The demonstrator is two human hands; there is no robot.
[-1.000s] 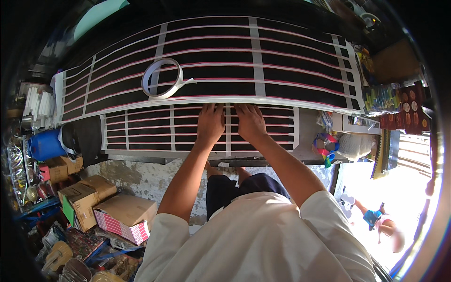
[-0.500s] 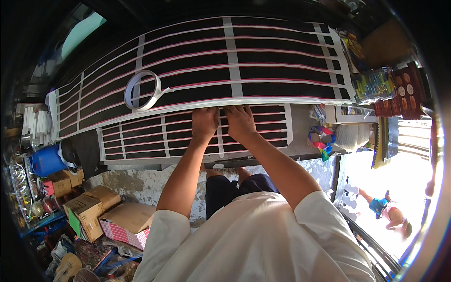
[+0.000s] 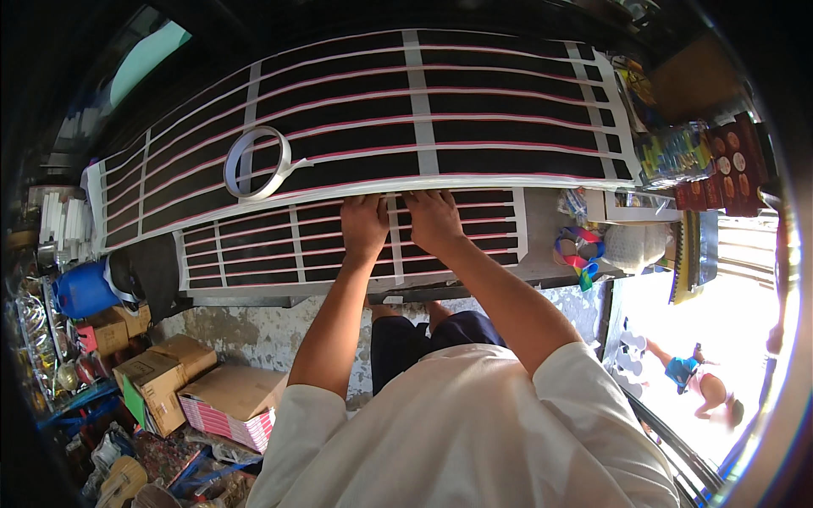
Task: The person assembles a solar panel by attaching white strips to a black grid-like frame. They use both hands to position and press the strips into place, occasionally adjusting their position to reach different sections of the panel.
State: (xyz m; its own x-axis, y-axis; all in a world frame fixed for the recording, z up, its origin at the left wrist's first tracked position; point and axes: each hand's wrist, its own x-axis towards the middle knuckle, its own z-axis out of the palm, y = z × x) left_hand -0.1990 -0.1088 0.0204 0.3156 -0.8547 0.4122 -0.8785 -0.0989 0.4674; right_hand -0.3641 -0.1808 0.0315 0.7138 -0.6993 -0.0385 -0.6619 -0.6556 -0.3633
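A large black sheet [image 3: 474,110] with pink stripes and white cross strips lies on the table, overlapping a smaller striped sheet [image 3: 279,245] nearer to me. My left hand [image 3: 364,224] and my right hand [image 3: 434,218] press flat, side by side, on the smaller sheet at the near white edge of the large one, fingertips at that edge. Neither hand holds a loose object. A roll of white tape [image 3: 254,162] rests on the large sheet, left of my hands, with a loose end trailing right.
Cardboard boxes [image 3: 161,377] and a blue jug [image 3: 83,289] sit on the floor at left. Coloured tape rolls [image 3: 577,250] and packets [image 3: 677,152] crowd the table's right end. A person [image 3: 699,385] is in the sunlit street at lower right.
The view has shifted so the sheets and tape roll sit differently in frame. My hands stay pressed together at the large sheet's near edge.
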